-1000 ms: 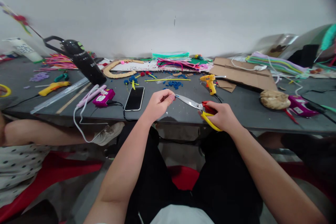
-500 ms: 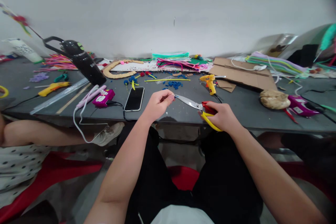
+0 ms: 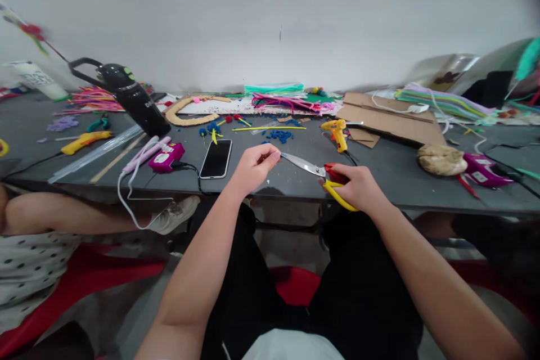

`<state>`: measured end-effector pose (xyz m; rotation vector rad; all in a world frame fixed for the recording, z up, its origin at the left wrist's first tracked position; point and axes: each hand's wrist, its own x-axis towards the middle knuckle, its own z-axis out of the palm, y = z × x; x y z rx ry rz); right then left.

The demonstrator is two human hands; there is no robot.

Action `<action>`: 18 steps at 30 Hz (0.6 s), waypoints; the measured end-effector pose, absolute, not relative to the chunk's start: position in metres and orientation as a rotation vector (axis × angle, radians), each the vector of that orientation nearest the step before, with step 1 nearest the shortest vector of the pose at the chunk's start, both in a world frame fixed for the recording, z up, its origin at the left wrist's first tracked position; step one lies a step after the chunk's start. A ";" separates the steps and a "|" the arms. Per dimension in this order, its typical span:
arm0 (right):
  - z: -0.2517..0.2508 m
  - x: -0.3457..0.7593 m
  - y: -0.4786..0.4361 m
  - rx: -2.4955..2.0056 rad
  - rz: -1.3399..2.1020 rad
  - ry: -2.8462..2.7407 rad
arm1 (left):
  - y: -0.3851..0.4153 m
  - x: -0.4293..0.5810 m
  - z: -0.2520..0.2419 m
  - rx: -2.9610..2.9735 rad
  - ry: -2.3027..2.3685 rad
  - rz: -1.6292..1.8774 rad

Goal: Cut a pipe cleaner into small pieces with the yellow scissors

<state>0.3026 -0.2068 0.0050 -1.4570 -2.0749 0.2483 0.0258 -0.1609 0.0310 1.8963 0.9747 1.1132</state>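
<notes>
My right hand (image 3: pixel 354 184) is closed round the red and yellow handles of a pair of scissors (image 3: pixel 304 164). Their metal blades look nearly together and point left, with the tips at the fingers of my left hand (image 3: pixel 257 164). That hand pinches a short blue pipe cleaner (image 3: pixel 284 154), mostly hidden by the fingertips; only a tiny blue bit shows beside the blade tips. Both hands are above the table's front edge. Beyond them lies a heap of short blue pipe cleaner pieces (image 3: pixel 280 136), with a long yellow pipe cleaner (image 3: pixel 269 128) behind it.
A phone (image 3: pixel 216 159) lies left of my hands, near a black bottle (image 3: pixel 130 95) and a purple box (image 3: pixel 166 157). A yellow glue gun (image 3: pixel 336 134) and cardboard (image 3: pixel 390 115) are behind to the right. People sit on both sides; one person's shoe (image 3: pixel 175 216) is under the table.
</notes>
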 end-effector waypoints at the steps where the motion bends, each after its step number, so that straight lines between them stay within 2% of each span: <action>1: 0.005 0.303 -0.207 -1.458 0.250 -2.076 | -0.161 0.026 0.031 1.899 0.976 1.114; 18: 0.003 0.303 -0.208 -1.490 0.345 -2.077 | -0.163 0.026 0.033 1.915 0.976 1.121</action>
